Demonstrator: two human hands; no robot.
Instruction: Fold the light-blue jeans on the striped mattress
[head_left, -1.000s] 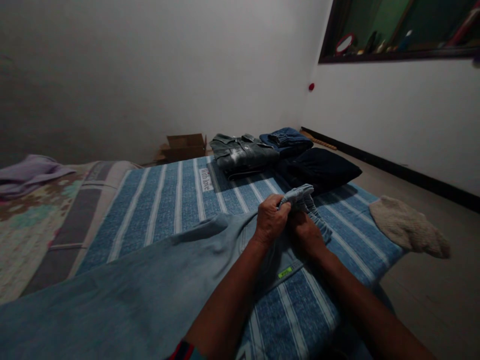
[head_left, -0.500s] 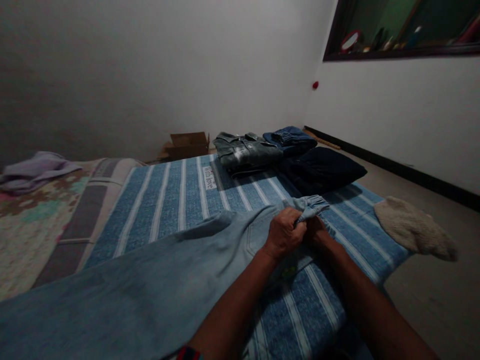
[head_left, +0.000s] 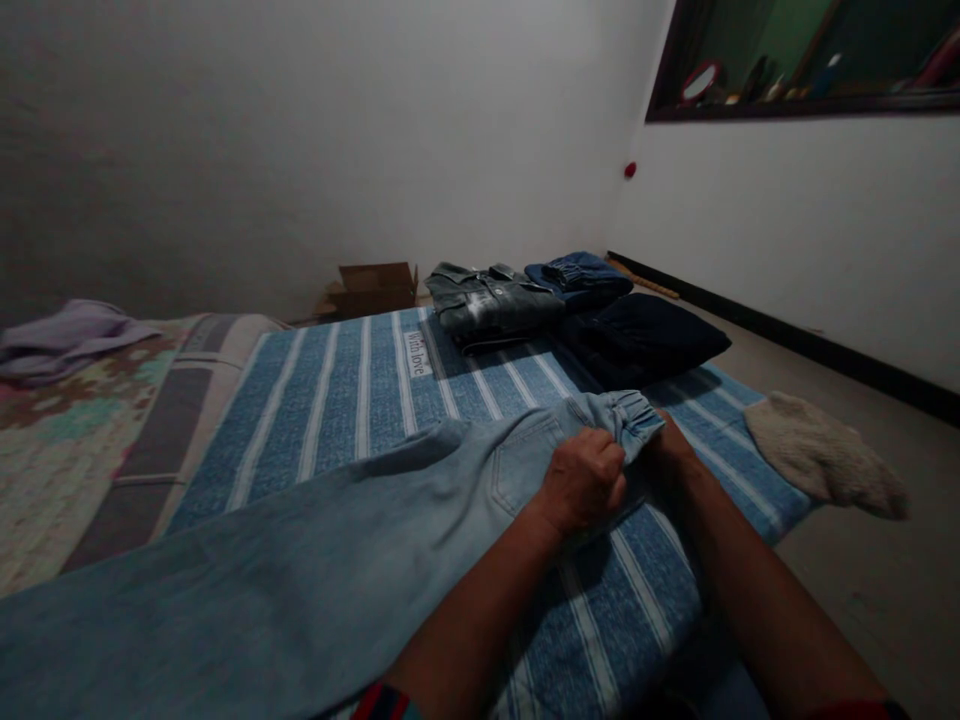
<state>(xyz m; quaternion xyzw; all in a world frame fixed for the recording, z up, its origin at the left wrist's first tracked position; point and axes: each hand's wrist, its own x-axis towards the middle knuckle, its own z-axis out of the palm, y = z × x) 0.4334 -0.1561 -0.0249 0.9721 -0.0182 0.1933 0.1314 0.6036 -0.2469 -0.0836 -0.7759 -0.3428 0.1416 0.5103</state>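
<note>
Light blue jeans (head_left: 360, 540) lie stretched across a striped bed cover, legs running to the lower left and the gathered elastic waistband at the right. My left hand (head_left: 585, 478) is closed in a fist on the jeans just below the waistband, beside a back pocket. At the waistband's far right end, my right hand (head_left: 673, 442) grips the edge; its fingers are mostly hidden behind the cloth.
Beyond the jeans lie a folded grey denim jacket (head_left: 495, 305), folded blue jeans (head_left: 581, 278) and a folded dark garment (head_left: 645, 338). A beige knitted cloth (head_left: 821, 450) hangs over the bed's right edge. A cardboard box (head_left: 375, 287) and lilac cloth (head_left: 71, 338) are further left.
My hands, which were close together at the waistband, have moved apart. The right has shifted right and up along it, the left slightly down. The waistband looks more spread out.
</note>
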